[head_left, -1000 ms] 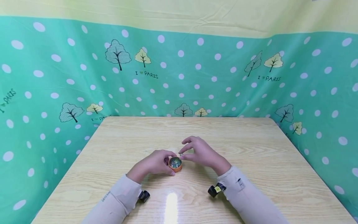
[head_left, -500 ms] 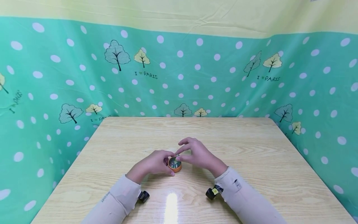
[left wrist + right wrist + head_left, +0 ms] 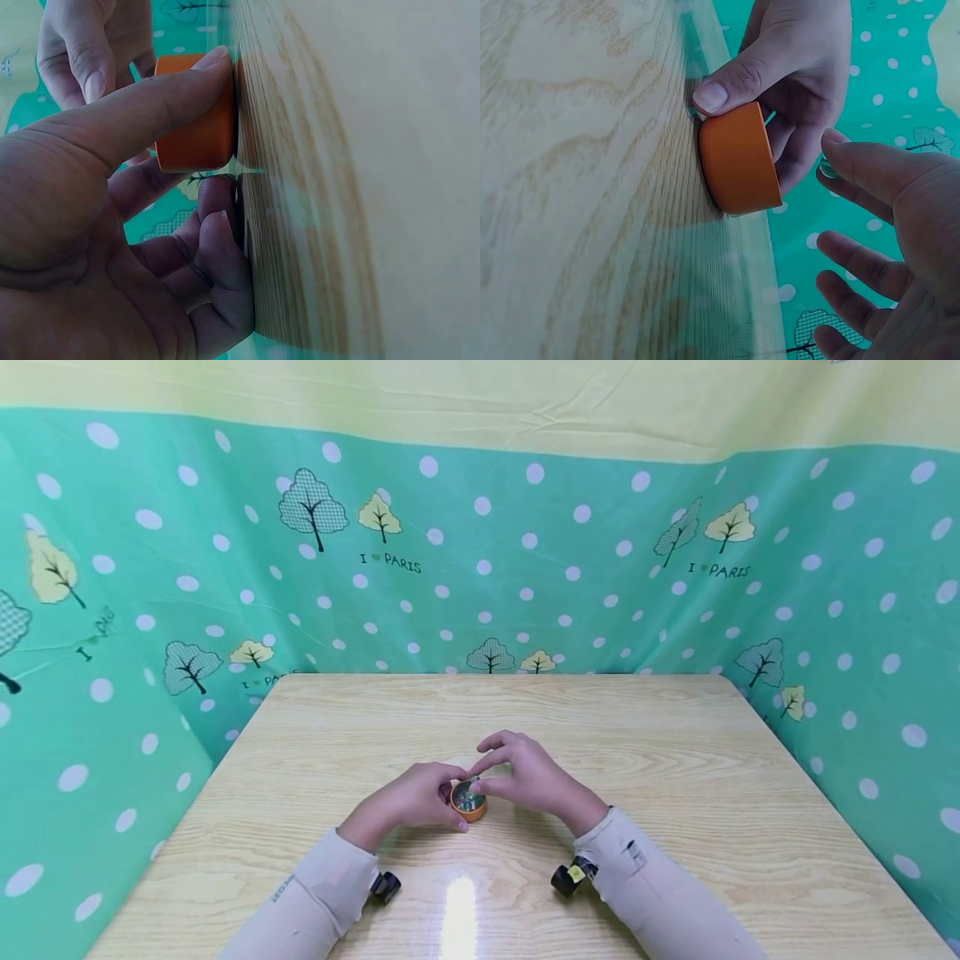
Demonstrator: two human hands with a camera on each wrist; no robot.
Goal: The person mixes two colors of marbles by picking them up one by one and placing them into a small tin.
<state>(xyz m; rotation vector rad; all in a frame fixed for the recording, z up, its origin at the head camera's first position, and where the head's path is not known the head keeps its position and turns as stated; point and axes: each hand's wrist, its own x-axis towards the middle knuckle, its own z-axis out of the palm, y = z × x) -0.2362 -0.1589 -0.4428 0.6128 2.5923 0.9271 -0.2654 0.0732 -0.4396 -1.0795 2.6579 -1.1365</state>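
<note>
A small round orange cup (image 3: pixel 472 816) stands on the wooden table, with shiny, glassy pieces visible inside it in the head view. My left hand (image 3: pixel 412 797) grips the cup from the left, thumb on the near side and fingers around the far side. Between the thumb and index finger of my right hand (image 3: pixel 534 782) is a clear greenish glass marble (image 3: pixel 828 166). That hand hovers at the cup's right rim, its other fingers spread apart in the right wrist view. The cup's side wall (image 3: pixel 196 142) hides its contents from the left wrist camera.
The light wooden table (image 3: pixel 637 735) extends around both hands. A green dotted curtain (image 3: pixel 525 560) surrounds its back and sides. Black wrist cameras hang under both sleeves, one beside the left cuff (image 3: pixel 356 864). A bright glare strip lies near the front.
My right hand has shifted slightly left, bringing the marble over the cup's rim, then stayed nearly still. My left hand keeps its grip on the cup. The curtain's left side has shifted right.
</note>
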